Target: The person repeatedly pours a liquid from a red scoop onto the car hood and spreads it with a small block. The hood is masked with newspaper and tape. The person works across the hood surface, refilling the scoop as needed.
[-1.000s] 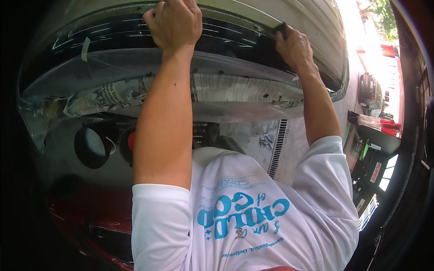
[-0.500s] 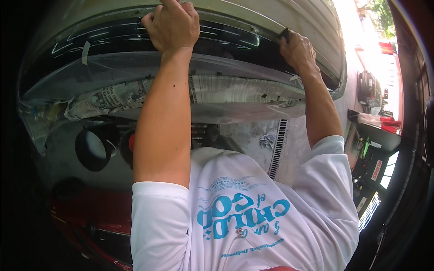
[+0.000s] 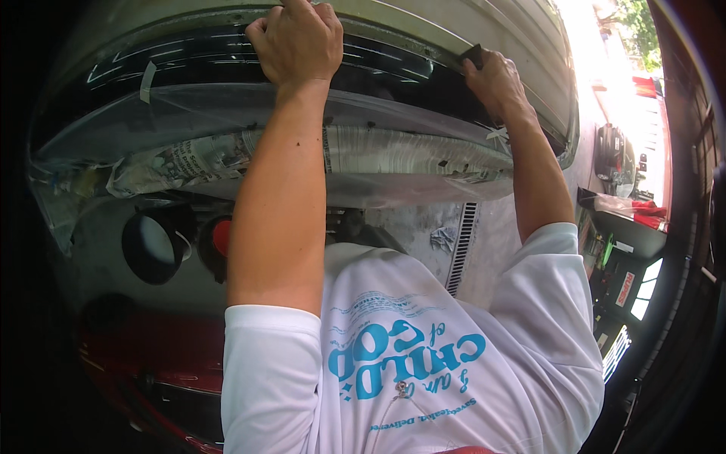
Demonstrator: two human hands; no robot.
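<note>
Both my arms reach forward over a vehicle's dark glass (image 3: 393,68) to the strip where it meets a pale olive body panel (image 3: 423,21). My left hand (image 3: 299,45) is closed at that edge, its fingers curled with the tips hidden; whatever they hold, if anything, does not show. Farther right along the same edge, my right hand (image 3: 497,85) grips a small dark block (image 3: 473,55) between thumb and fingers, against the panel's border. Clear plastic film (image 3: 204,98) and a band of newspaper (image 3: 401,147) cover the area below the glass. A strip of pale tape (image 3: 148,82) sticks to the glass at left.
Beneath the newspaper, a dark bucket (image 3: 155,246) stands at left near a red round item (image 3: 221,237). A floor drain grate (image 3: 463,246) runs beside a crumpled cloth (image 3: 442,239). A red car (image 3: 144,356) is at lower left; a cluttered dark bench (image 3: 628,236) is at right.
My right hand has slid a little left along the edge with the dark block. My left hand sits slightly farther right, still closed. The whole view has shifted a little.
</note>
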